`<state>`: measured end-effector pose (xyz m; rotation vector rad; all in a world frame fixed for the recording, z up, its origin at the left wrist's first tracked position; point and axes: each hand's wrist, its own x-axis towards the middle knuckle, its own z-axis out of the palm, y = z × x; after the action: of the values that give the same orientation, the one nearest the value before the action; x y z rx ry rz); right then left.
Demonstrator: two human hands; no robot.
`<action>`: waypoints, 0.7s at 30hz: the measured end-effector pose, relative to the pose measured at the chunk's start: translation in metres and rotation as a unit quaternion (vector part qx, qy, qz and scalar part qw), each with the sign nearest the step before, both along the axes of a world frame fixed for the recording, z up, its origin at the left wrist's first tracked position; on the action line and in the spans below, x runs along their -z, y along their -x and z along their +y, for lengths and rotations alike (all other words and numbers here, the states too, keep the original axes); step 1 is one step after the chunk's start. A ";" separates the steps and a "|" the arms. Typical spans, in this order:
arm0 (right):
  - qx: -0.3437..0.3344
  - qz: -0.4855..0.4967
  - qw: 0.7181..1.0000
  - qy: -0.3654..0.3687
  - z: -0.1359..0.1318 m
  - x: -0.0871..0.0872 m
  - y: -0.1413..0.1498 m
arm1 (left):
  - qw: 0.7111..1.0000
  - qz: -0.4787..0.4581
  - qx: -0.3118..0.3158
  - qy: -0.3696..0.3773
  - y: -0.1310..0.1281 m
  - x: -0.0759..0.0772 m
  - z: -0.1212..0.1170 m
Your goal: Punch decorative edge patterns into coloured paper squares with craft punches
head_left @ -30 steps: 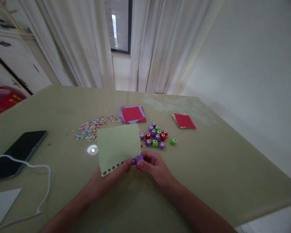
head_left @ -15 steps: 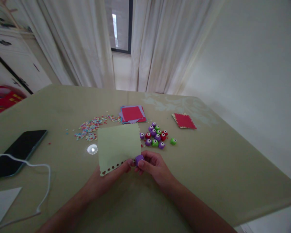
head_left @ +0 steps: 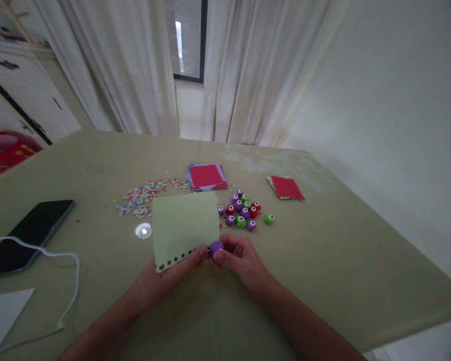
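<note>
On my feed, the right hand (head_left: 244,258) pinched a purple punch (head_left: 217,247) between thumb and fingers, right at the near right corner of the sheet (head_left: 186,220). The left hand (head_left: 171,273) gripped the sheet by its near edge, thumb tip on top close to the punch; its other fingers were mostly hidden from me. The sheet was pale green, tilted up toward me, with a row of small cut-outs along its near edge: a heart at the left end, then stars. I couldn't tell how far its corner went into the punch.

Just right of the sheet I saw a cluster of punches (head_left: 241,221), purple, green and red, each with an eye on it, and one green punch (head_left: 269,219) a little apart, farther right. Beyond the sheet lay a card stack (head_left: 206,175), red on top; well to the right of the sheet was a smaller pile (head_left: 286,187), its red top card trimmed with holes. Confetti (head_left: 137,198) spread beyond the sheet to its left. Well left of it, a phone (head_left: 33,230) lay under a white cable (head_left: 69,254), and nearer me was white paper (head_left: 3,313). All of that rested on the table (head_left: 323,250); curtains (head_left: 128,65) hung far behind the sheet.
</note>
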<state>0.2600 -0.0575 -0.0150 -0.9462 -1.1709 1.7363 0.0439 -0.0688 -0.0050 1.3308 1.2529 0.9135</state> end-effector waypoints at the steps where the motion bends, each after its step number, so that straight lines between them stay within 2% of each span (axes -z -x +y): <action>1: 0.000 -0.001 1.000 -0.001 0.000 0.000 0.000 | 1.000 0.001 -0.002 0.000 0.000 0.000 0.000; 10: 0.012 0.032 0.999 -0.001 -0.002 -0.001 0.001 | 0.999 0.006 -0.002 -0.041 -0.001 0.002 -0.001; 14: 0.015 0.023 1.000 -0.003 -0.003 0.000 0.001 | 0.999 0.021 0.000 -0.046 0.000 0.004 -0.002; 21: 0.021 0.010 1.000 0.015 -0.002 0.001 0.002 | 0.997 0.028 -0.009 -0.070 -0.006 -0.001 -0.002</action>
<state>0.2582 -0.0595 -0.0164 -0.9634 -1.1077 1.7293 0.0502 -0.0712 -0.0039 1.4659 1.2638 0.9976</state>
